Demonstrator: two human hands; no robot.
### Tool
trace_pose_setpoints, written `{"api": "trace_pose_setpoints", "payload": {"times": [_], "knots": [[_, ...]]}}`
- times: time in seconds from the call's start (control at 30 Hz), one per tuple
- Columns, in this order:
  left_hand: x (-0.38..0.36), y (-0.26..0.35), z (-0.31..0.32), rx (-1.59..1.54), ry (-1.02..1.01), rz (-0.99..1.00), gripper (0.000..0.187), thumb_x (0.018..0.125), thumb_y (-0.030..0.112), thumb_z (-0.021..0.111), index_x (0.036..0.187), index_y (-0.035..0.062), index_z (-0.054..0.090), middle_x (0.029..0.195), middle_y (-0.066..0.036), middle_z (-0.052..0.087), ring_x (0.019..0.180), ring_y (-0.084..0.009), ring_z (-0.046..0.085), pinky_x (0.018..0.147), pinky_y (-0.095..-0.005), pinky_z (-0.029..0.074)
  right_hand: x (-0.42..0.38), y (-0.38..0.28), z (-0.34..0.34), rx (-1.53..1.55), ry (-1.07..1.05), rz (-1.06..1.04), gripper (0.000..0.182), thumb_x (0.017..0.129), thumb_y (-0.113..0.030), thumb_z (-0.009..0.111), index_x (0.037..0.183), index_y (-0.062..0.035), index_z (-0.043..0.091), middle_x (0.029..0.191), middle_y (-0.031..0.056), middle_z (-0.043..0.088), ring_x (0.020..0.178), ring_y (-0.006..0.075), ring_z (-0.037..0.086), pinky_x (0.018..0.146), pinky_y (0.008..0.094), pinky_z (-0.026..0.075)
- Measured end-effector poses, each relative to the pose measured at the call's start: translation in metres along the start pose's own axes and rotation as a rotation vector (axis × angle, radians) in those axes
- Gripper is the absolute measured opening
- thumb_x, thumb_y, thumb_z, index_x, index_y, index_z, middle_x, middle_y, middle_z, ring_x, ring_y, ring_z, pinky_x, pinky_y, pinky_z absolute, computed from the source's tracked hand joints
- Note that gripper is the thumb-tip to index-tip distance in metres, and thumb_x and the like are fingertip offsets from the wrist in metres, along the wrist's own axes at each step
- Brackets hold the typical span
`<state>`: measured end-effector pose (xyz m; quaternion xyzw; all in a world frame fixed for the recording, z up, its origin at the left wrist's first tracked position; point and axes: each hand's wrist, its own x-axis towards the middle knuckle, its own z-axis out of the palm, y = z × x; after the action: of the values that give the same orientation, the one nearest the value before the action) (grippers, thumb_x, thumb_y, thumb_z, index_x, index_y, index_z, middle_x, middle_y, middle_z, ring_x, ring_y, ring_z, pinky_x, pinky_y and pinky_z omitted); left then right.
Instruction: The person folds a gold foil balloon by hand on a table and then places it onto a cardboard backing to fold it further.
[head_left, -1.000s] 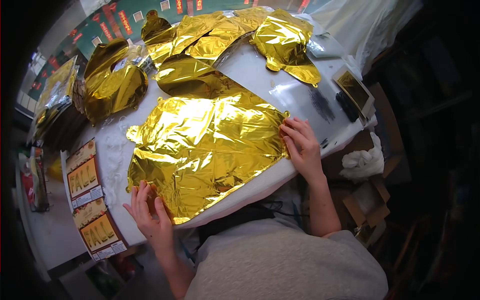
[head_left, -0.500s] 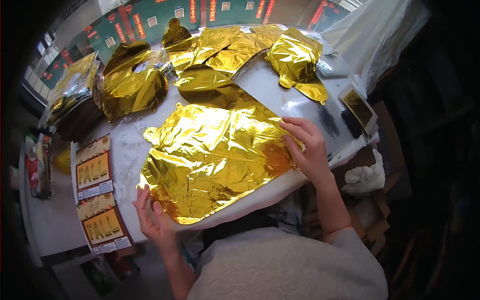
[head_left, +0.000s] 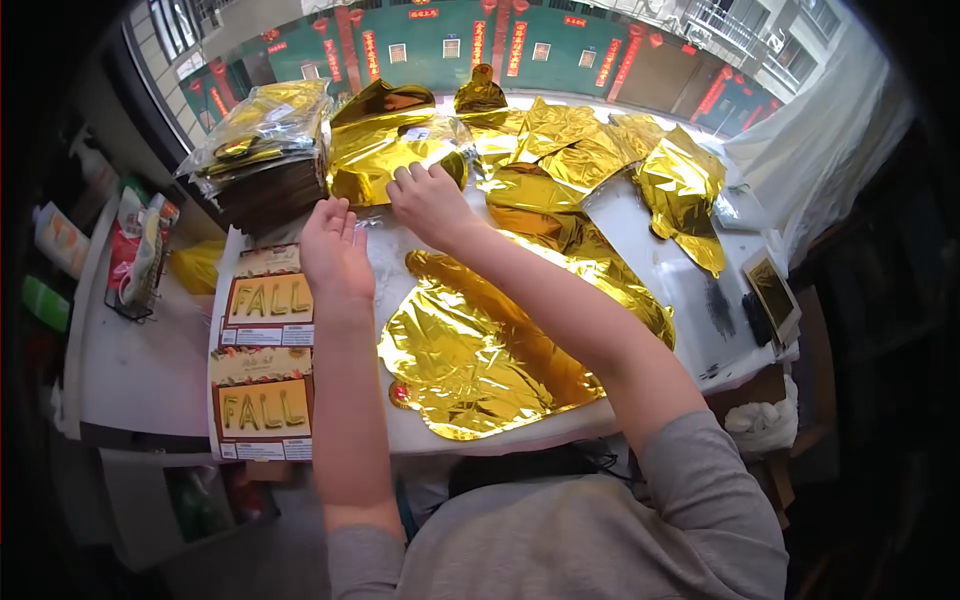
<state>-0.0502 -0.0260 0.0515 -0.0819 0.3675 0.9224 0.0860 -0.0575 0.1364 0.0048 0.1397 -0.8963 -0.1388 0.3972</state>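
My right hand reaches forward over the table with its fingers curled, against the near edge of a gold foil balloon at the back left. What its fingertips hold, if anything, is hidden. Beside it my left hand is turned palm inward, fingers stretched out, nothing visible in it. A large flat gold foil balloon lies crinkled in front of me, partly under my right forearm. Two printed FALL cards lie at the left, next to my left forearm.
A tall stack of plastic-wrapped packets stands at the back left. More gold foil balloons are spread along the back and right. A framed dark panel is at the right edge; clear plastic sheeting hangs behind it.
Both hands have left the sides of the front foil balloon and moved forward and left towards the foil at the back. The view has turned left; the front foil lies differently.
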Motion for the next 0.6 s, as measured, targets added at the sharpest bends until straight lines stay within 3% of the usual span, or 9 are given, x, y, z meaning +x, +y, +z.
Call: {"api": "trace_pose_setpoints", "payload": {"times": [0.07, 0.13, 0.27, 0.33, 0.37, 0.4, 0.47, 0.53, 0.6], "knots": [[0.010, -0.015, 0.003, -0.068, 0.109, -0.015, 0.055, 0.100, 0.019, 0.063, 0.146, -0.0030, 0.043, 0.147, -0.016, 0.049, 0.144, -0.0286, 0.039, 0.128, -0.0429, 0.017, 0.001, 0.006, 0.003, -0.006, -0.104, -0.087, 0.010, 0.082, -0.019, 0.066, 0.080, -0.0105, 0.072, 0.086, 0.0054, 0.065, 0.086, 0.0230, 0.063, 0.070, 0.0369, 0.049], [0.014, -0.026, 0.006, -0.084, 0.216, -0.180, 0.046, 0.098, 0.017, 0.065, 0.137, -0.0038, 0.050, 0.141, -0.017, 0.051, 0.141, -0.0292, 0.042, 0.127, -0.0416, 0.022, 0.010, 0.014, -0.010, 0.010, -0.079, -0.092, 0.010, 0.080, -0.018, 0.068, 0.075, -0.0115, 0.075, 0.084, 0.0054, 0.068, 0.085, 0.0240, 0.067, 0.071, 0.0373, 0.052], [0.025, -0.043, 0.005, -0.189, 0.158, -0.232, 0.044, 0.099, 0.014, 0.065, 0.136, -0.0043, 0.050, 0.137, -0.017, 0.053, 0.136, -0.0281, 0.046, 0.123, -0.0395, 0.032, 0.030, 0.030, -0.024, 0.183, -0.132, 0.078, 0.005, 0.075, -0.017, 0.073, 0.075, -0.0129, 0.077, 0.081, 0.0071, 0.071, 0.083, 0.0257, 0.073, 0.073, 0.0409, 0.058], [0.033, -0.048, 0.005, -0.152, -0.011, -0.215, 0.034, 0.101, 0.010, 0.064, 0.131, -0.0021, 0.053, 0.135, -0.017, 0.054, 0.126, -0.0265, 0.055, 0.112, -0.0381, 0.047, 0.041, 0.038, -0.036, 0.394, -0.216, 0.281, 0.006, 0.075, -0.018, 0.079, 0.078, -0.0129, 0.079, 0.079, 0.0097, 0.072, 0.082, 0.0266, 0.074, 0.073, 0.0426, 0.059], [0.041, -0.054, 0.002, -0.156, -0.011, -0.214, 0.034, 0.101, 0.010, 0.064, 0.131, -0.0021, 0.053, 0.135, -0.017, 0.054, 0.126, -0.0265, 0.055, 0.112, -0.0381, 0.047, 0.053, 0.044, -0.052, 0.533, -0.422, 0.396, 0.014, 0.076, -0.023, 0.085, 0.081, -0.0110, 0.079, 0.082, 0.0109, 0.075, 0.083, 0.0269, 0.074, 0.073, 0.0414, 0.058], [0.050, -0.061, -0.001, -0.089, -0.056, -0.180, 0.033, 0.101, 0.008, 0.064, 0.130, -0.0013, 0.050, 0.135, -0.017, 0.054, 0.121, -0.0261, 0.057, 0.105, -0.0399, 0.052, 0.055, 0.049, -0.054, 0.531, -0.422, 0.393, 0.014, 0.076, -0.023, 0.085, 0.081, -0.0110, 0.079, 0.082, 0.0109, 0.075, 0.083, 0.0269, 0.074, 0.073, 0.0414, 0.058], [0.054, -0.067, -0.003, -0.025, -0.103, -0.144, 0.033, 0.102, 0.006, 0.063, 0.130, -0.0004, 0.048, 0.135, -0.017, 0.054, 0.117, -0.0257, 0.060, 0.099, -0.0416, 0.057, 0.061, 0.060, -0.054, 0.876, -0.488, 0.546, 0.021, 0.079, -0.026, 0.086, 0.084, -0.0072, 0.078, 0.085, 0.0103, 0.076, 0.080, 0.0265, 0.073, 0.073, 0.0394, 0.057], [0.045, -0.068, 0.003, 0.061, -0.039, -0.118, 0.035, 0.101, 0.001, 0.063, 0.130, 0.0013, 0.043, 0.133, -0.017, 0.054, 0.111, -0.0263, 0.063, 0.089, -0.0446, 0.063, 0.066, 0.068, -0.050, 0.977, -0.390, 0.672, 0.027, 0.086, -0.029, 0.081, 0.089, -0.0025, 0.075, 0.084, 0.0104, 0.075, 0.076, 0.0221, 0.072, 0.072, 0.0351, 0.057], [0.053, -0.074, -0.003, 0.057, -0.038, -0.113, 0.041, 0.100, -0.003, 0.060, 0.134, 0.0003, 0.037, 0.132, -0.017, 0.053, 0.110, -0.0286, 0.063, 0.084, -0.0449, 0.066, 0.073, 0.087, -0.063, 1.459, -0.342, 0.958, 0.029, 0.096, -0.028, 0.075, 0.105, -0.0004, 0.071, 0.098, 0.0090, 0.076, 0.080, 0.0180, 0.073, 0.069, 0.0288, 0.056]]}}
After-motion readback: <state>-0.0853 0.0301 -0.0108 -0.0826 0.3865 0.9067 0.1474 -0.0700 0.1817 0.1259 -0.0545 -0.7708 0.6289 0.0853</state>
